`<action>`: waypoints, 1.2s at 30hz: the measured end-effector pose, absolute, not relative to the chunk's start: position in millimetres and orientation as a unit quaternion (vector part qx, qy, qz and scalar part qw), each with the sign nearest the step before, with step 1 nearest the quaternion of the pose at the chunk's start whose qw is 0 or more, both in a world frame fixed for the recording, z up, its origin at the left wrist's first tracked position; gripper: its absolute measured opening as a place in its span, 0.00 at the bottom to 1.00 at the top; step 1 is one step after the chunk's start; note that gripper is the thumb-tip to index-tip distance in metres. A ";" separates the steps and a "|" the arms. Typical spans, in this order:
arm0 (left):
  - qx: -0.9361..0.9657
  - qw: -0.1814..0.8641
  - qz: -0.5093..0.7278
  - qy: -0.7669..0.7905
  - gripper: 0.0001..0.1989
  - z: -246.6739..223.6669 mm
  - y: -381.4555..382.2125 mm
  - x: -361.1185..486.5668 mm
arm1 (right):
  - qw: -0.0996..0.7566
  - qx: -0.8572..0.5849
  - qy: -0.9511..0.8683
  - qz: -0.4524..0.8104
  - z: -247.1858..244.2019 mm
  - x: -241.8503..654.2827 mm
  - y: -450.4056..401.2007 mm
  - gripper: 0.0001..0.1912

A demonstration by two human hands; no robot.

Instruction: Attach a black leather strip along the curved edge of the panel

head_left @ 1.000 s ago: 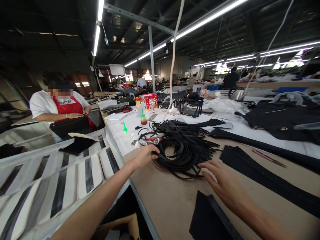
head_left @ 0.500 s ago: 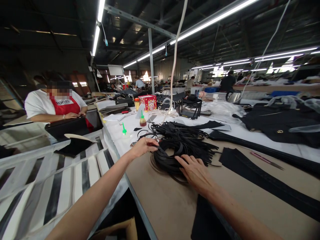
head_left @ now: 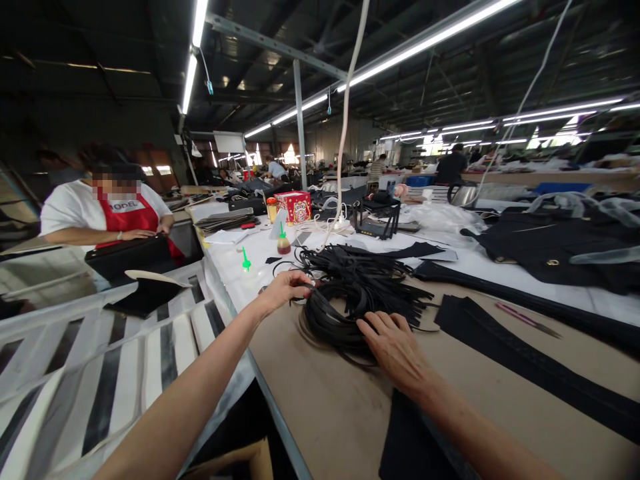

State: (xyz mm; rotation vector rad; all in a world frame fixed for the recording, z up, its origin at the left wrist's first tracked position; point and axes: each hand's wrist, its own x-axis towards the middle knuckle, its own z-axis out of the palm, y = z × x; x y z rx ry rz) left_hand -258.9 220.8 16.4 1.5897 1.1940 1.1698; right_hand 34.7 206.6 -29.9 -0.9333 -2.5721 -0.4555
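A coil of thin black strips [head_left: 325, 327] lies on the brown board, with a heap of loose strip ends [head_left: 360, 270] spreading behind it. At the coil's upper left edge, my left hand [head_left: 284, 293] has thumb and forefinger closed, apparently on a black strip; the exact grip is too small to be sure. Across the coil's right side lies my right hand [head_left: 393, 343], palm down, fingers stretched out and touching the strips. A black flat piece [head_left: 413, 440] sits under my right forearm. Further right are a long black panel [head_left: 525, 360] and pink-handled tweezers [head_left: 530, 320].
Behind the coil stand a green-tipped bottle [head_left: 284, 241], a red box [head_left: 295, 207] and a black router [head_left: 377, 220]. A white cable [head_left: 345, 127] hangs down to the table. At left, a person in a red apron [head_left: 123, 217] handles a black bag beside a rack of strips.
My right hand has slid slightly to the right over the coil. My left hand stays at the coil's edge, and the whole view has shifted a little.
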 end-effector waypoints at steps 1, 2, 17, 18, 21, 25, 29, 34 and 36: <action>0.627 0.404 0.467 0.476 0.13 18.7 220.4 -259.4 | 0.183 -0.327 -0.913 -0.163 -30.4 35.4 206.7 0.16; 0.623 0.404 0.469 0.478 0.13 21.3 220.0 -260.0 | 0.183 -0.322 -0.915 -0.164 -30.7 35.9 206.8 0.16; 0.515 0.430 0.578 0.464 0.12 21.6 235.6 -267.2 | 0.179 -0.281 -0.928 -0.167 -31.5 35.1 209.3 0.12; 0.508 0.433 0.584 0.461 0.12 20.0 236.7 -268.6 | 0.179 -0.281 -0.929 -0.163 -32.6 35.4 209.2 0.12; 0.497 0.443 0.595 0.450 0.12 18.3 237.1 -271.5 | 0.184 -0.283 -0.930 -0.144 -34.2 35.7 209.6 0.11; 0.498 0.449 0.601 0.435 0.10 23.5 234.9 -271.0 | 0.200 -0.280 -0.932 -0.113 -27.7 35.8 210.1 0.12; 0.511 0.450 0.603 0.417 0.09 34.6 229.8 -263.7 | 0.252 -0.314 -0.913 -0.063 -10.2 29.1 208.8 0.11; 0.528 0.454 0.593 0.404 0.15 51.1 217.6 -249.2 | 0.321 -0.371 -0.870 0.037 12.4 -6.0 211.4 0.12; 0.536 0.450 0.587 0.407 0.15 56.8 212.7 -243.8 | 0.326 -0.373 -0.865 0.075 18.0 -23.5 214.4 0.11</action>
